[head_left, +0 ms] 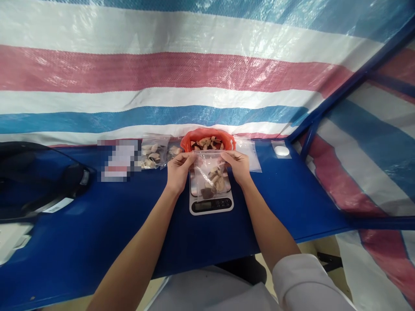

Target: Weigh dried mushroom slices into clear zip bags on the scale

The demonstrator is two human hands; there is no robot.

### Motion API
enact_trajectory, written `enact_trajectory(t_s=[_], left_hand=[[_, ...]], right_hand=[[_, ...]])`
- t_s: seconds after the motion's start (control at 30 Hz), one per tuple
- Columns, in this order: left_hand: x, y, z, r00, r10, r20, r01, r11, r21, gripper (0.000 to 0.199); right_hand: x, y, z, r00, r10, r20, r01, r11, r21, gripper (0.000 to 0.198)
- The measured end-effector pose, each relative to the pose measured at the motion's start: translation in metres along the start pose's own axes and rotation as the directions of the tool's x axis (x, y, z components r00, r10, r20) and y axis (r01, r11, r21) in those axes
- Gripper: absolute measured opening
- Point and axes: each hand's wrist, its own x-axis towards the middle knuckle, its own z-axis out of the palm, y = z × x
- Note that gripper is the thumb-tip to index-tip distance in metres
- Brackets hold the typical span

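Observation:
A clear zip bag (pixel 210 175) holds several pale brown, dark-edged pieces that look like dried slices. Its top edge is pinched at the left corner by my left hand (pixel 179 169) and at the right corner by my right hand (pixel 239 166). Under the bag is a white kitchen scale (pixel 211 209) with a dark display; whether the bag rests on its plate I cannot tell. Just behind, an orange-red plastic bag (pixel 186 141) stands open, full of similar pieces.
Two filled clear bags, one of them a zip bag (pixel 152 151), lie left of the scale on the blue table (pixel 285 203). Flat plastic bags (pixel 254 155) lie at right, and a white oval object (pixel 282 150) farther right. A black bag (pixel 65 185) sits at far left. Striped sheeting (pixel 162 71) hangs behind.

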Motion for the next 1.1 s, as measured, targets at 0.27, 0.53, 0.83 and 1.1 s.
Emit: enact_trajectory(t_s=[0.27, 0.53, 0.83, 1.1], left_hand=[[-0.0022, 0.0020, 0.0032, 0.999, 0.048, -0.015, -0.047, 0.998, 0.048, 0.026], [-0.0033, 0.0023, 0.0024, 0.997, 0.072, 0.012, -0.072, 0.997, 0.010, 0.025], [-0.0035, 0.0005, 0.0007, 0.987, 0.160, -0.008, -0.159, 0.986, 0.057, 0.019], [-0.0073, 0.0054, 0.0057, 0.994, 0.111, -0.017, -0.108, 0.988, 0.108, 0.025]], right_hand=[[-0.0029, -0.0058, 0.0033, 0.999, -0.039, -0.033, 0.038, 0.999, -0.024, 0.039], [-0.0023, -0.0007, 0.0023, 0.998, -0.062, 0.016, 0.062, 0.998, -0.004, 0.039], [-0.0024, 0.0011, 0.0038, 0.996, -0.064, 0.065, 0.063, 0.998, 0.026, 0.038], [-0.0021, -0.0030, 0.0063, 0.994, -0.110, 0.021, 0.109, 0.993, 0.042, 0.037]])
